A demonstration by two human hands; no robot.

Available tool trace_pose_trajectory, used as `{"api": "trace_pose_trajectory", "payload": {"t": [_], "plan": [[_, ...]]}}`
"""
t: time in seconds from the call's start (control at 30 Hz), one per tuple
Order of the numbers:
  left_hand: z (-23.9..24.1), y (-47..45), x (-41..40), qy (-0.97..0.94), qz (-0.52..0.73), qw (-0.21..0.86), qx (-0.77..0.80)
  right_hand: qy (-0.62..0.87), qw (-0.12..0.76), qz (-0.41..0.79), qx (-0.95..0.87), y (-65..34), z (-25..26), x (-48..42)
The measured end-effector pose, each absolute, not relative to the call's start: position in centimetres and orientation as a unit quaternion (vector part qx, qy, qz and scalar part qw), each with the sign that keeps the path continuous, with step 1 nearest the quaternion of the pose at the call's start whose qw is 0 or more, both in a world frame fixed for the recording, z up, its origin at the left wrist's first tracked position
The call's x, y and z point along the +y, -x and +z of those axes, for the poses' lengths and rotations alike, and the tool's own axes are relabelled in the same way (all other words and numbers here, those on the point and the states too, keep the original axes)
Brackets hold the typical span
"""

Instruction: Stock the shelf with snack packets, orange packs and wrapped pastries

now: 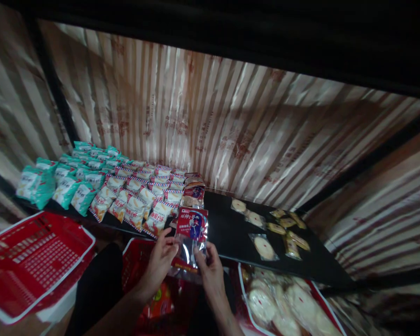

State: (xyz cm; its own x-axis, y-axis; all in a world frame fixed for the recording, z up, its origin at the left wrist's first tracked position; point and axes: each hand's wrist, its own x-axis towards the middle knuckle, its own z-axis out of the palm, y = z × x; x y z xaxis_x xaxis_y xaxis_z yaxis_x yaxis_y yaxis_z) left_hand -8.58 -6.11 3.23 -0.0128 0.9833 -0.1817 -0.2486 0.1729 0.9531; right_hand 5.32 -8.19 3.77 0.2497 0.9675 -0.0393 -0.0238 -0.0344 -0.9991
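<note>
Flat black shelf (227,226) is backed by striped beige sheeting (210,93), red plastic basket (244,293) filled with bagged pale discs (262,304). Glossy red packet (192,226) is pinched by left hand (162,256), right hand (212,274).

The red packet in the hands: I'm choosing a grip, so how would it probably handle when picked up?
The red packet looks thin and flat, so it may bend easily. Bright reflections on its lower part suggest smooth film, perhaps slippery. It is probably light: the left hand and right hand seem merely to pinch it.
</note>
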Motion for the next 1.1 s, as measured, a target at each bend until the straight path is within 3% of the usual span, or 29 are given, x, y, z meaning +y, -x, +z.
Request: {"api": "trace_pose_trajectory", "payload": {"t": [0.2,0.5,0.63,0.93,1.1], "plan": [[0.9,7.0,-4.2,-0.461,0.516,0.529,0.492,0.601,0.548,0.358,-0.458,-7.7,3.0,-3.3],[-1.0,5.7,-1.5,-0.542,0.538,0.381,0.522,0.675,0.458,0.233,-0.530,-8.4,4.1,1.3],[-1.5,5.3,-0.6,-0.550,0.532,0.369,0.528,0.693,0.412,0.214,-0.551,-8.4,4.9,2.7],[-0.9,5.1,1.0,-0.491,0.522,0.452,0.531,0.714,0.319,0.194,-0.592,-7.9,7.2,5.1],[-1.3,5.7,0.9,-0.535,0.521,0.398,0.534,0.738,0.255,0.160,-0.603,-7.3,7.0,4.7]]}}
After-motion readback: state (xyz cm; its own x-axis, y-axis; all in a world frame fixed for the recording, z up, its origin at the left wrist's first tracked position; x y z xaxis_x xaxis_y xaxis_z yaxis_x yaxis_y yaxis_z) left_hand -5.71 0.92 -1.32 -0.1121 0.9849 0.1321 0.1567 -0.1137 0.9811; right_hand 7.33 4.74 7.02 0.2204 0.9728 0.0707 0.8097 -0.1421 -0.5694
